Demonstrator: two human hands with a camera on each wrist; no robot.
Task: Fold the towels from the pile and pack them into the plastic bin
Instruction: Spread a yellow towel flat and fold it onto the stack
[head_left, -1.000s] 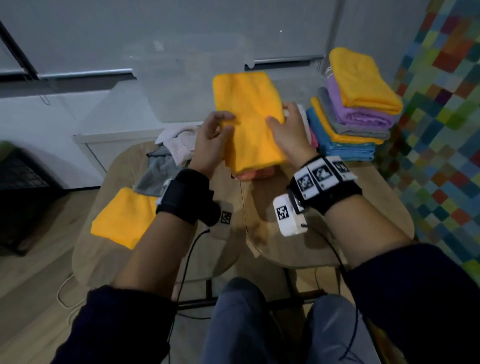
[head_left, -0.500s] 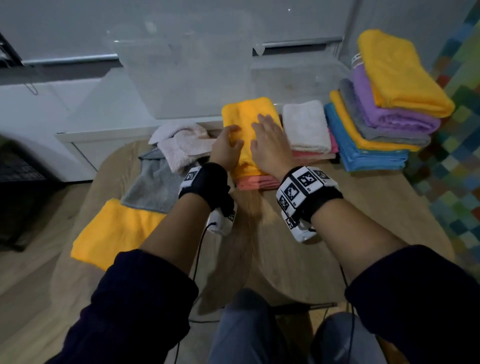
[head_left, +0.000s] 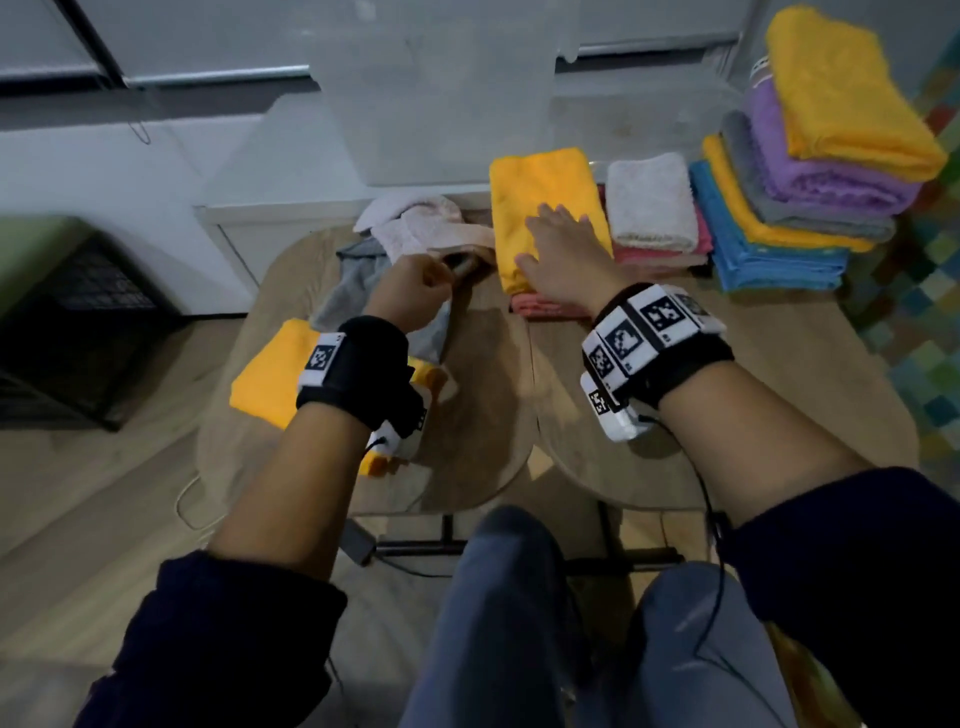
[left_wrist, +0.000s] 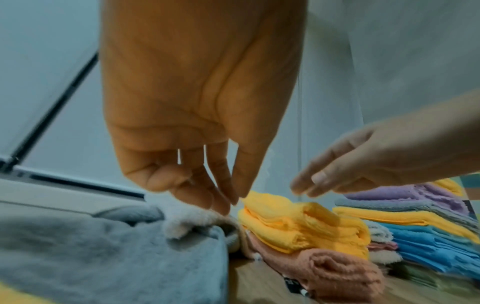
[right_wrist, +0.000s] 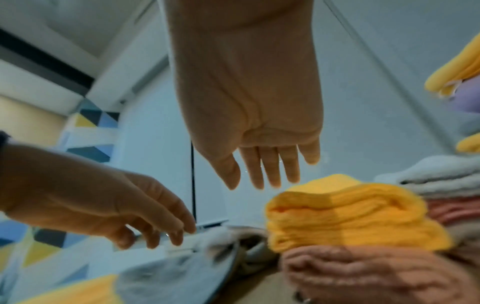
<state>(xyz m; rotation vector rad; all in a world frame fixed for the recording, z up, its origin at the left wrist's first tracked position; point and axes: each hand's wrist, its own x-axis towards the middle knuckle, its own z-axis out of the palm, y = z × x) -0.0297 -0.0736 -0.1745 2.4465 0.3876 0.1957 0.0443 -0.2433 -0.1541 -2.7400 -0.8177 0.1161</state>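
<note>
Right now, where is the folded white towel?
In the head view, the folded white towel lies on a pink towel, between the folded yellow towel and the tall stack, right of centre.

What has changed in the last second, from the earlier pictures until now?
The folded yellow towel, held up in both hands a second ago, now lies on the salmon towel. The left hand has let go and moved left to the pale pink towel in the pile. The right hand has opened and hovers over the yellow towel. The tall folded stack stayed as it was.
</note>
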